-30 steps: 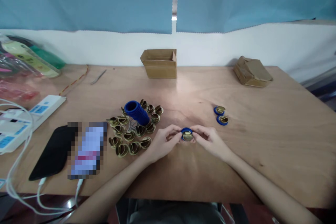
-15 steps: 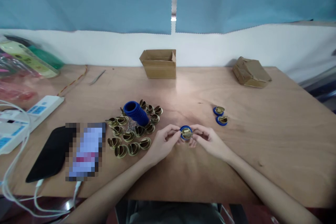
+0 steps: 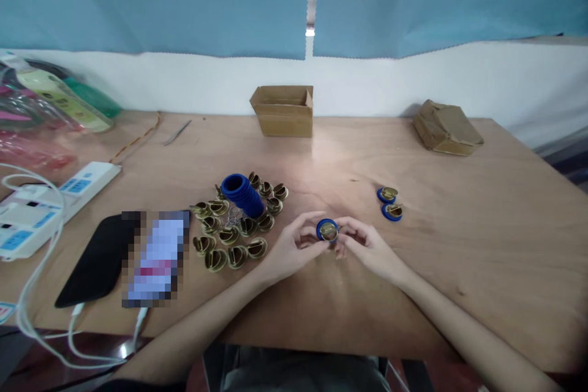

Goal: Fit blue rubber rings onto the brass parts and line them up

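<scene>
Pinching a blue-ringed brass disc (image 3: 327, 230) between both hands, left hand (image 3: 289, 248) and right hand (image 3: 367, 248), we are holding it just above the surface (image 3: 459, 245), near the loose brass pieces (image 3: 229, 239).

Small round brass-coloured metal disc ringed in blue rubber (image 3: 327, 230): tilted face-up, pinched between both hands' fingertips, just above the wooden tabletop.

Wooden table (image 3: 482, 208) with brass caps (image 3: 229, 236), cardboard box (image 3: 283, 110), phone (image 3: 98, 260).
</scene>
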`<state>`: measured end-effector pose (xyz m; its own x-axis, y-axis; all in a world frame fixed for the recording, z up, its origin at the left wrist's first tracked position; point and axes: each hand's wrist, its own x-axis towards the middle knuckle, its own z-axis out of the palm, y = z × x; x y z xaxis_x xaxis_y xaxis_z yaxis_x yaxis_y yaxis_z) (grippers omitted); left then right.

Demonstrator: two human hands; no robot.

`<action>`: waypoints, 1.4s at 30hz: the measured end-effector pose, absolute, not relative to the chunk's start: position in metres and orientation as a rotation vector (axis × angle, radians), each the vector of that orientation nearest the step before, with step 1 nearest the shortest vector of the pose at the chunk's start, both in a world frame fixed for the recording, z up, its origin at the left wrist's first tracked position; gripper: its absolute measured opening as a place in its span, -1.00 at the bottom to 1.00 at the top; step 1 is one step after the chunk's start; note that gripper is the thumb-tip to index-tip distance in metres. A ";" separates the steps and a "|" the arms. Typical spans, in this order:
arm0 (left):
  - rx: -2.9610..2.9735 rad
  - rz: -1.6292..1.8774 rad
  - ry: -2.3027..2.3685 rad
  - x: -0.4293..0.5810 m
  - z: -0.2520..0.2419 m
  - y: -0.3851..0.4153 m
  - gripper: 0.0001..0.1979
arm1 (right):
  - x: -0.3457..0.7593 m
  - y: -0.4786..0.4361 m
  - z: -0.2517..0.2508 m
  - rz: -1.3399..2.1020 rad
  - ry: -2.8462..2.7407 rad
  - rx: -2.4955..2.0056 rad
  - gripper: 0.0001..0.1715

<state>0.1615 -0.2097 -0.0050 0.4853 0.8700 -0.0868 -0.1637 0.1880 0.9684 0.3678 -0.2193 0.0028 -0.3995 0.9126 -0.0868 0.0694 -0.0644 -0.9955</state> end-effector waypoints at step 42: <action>1.311 0.879 0.813 0.163 -0.008 -0.208 -0.79 | 0.367 -0.220 0.005 1.255 -1.668 -1.211 -0.72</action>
